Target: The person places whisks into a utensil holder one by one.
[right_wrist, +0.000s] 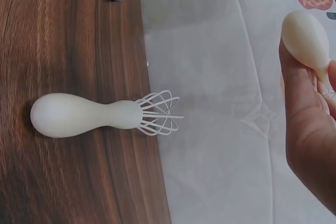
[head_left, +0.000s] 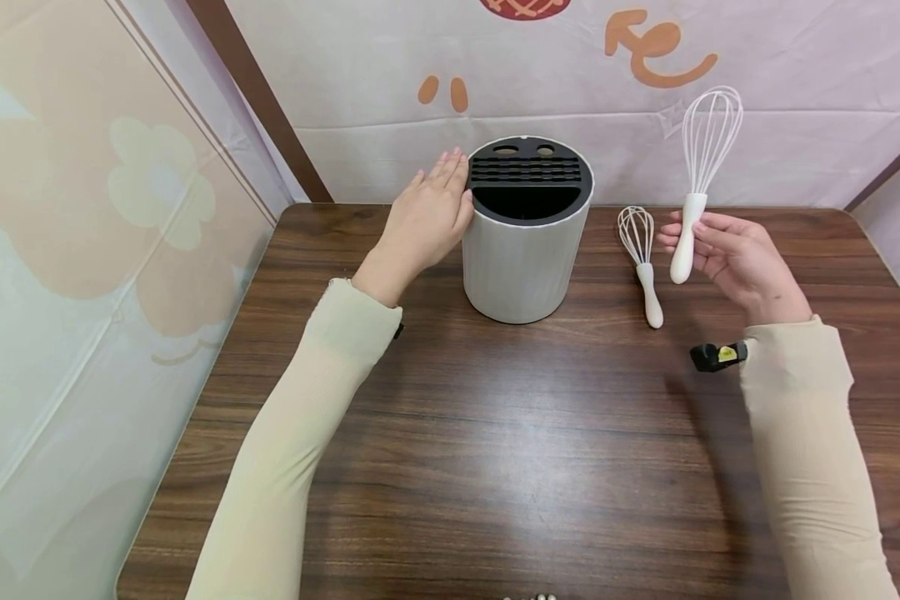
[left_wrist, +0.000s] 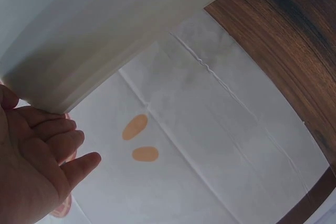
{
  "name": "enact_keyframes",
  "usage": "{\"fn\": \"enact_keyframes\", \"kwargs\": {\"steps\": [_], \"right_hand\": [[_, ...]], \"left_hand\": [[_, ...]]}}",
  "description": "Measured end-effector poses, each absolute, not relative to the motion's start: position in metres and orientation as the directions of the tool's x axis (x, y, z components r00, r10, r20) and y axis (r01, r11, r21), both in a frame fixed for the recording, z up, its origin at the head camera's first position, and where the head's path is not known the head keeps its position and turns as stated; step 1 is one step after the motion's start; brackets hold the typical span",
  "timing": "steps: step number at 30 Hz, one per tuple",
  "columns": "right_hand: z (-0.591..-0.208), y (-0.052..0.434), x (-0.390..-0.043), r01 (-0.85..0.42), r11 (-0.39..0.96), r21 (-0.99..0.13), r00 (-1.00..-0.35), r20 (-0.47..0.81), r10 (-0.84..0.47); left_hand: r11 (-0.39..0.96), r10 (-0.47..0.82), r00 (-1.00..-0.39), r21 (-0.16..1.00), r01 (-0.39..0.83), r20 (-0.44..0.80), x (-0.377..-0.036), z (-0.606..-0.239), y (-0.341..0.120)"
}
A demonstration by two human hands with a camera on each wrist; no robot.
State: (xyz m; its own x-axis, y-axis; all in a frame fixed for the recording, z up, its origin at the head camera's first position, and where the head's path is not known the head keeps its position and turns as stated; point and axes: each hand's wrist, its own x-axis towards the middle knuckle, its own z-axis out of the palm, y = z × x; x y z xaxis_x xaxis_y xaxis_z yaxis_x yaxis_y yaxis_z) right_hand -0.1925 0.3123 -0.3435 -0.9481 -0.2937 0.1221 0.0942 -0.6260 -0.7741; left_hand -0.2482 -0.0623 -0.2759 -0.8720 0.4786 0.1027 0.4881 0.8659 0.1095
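A white utensil holder [head_left: 521,267] with a black slotted top [head_left: 526,169] stands near the back of the table. My left hand [head_left: 429,212] rests against its upper left side, fingers extended; in the left wrist view the fingertips meet the holder's wall [left_wrist: 105,35]. My right hand [head_left: 742,258] pinches the handle of a large white whisk [head_left: 693,208], raised with its wires upward. In the right wrist view the held whisk's rounded handle end [right_wrist: 306,38] shows beside the palm. A smaller white whisk [head_left: 645,283] lies on the table between the holder and my right hand.
The dark wood table [head_left: 525,433] ends at the back against a pale printed cloth [head_left: 375,75]. Another cloth panel [head_left: 82,250] hangs along the left side. A few small pale beads [head_left: 542,597] peek in at the bottom edge.
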Motion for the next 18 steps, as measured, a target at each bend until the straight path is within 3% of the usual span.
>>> {"fn": "enact_keyframes", "kwargs": {"steps": [18], "right_hand": [[-0.336,0.298,-0.192,0.109,-0.641,-0.76,-0.94,0.13,-0.314]], "left_hand": [[0.867,0.478,-0.872,0.101,0.487,0.103,-0.248,-0.276,-0.062]]}}
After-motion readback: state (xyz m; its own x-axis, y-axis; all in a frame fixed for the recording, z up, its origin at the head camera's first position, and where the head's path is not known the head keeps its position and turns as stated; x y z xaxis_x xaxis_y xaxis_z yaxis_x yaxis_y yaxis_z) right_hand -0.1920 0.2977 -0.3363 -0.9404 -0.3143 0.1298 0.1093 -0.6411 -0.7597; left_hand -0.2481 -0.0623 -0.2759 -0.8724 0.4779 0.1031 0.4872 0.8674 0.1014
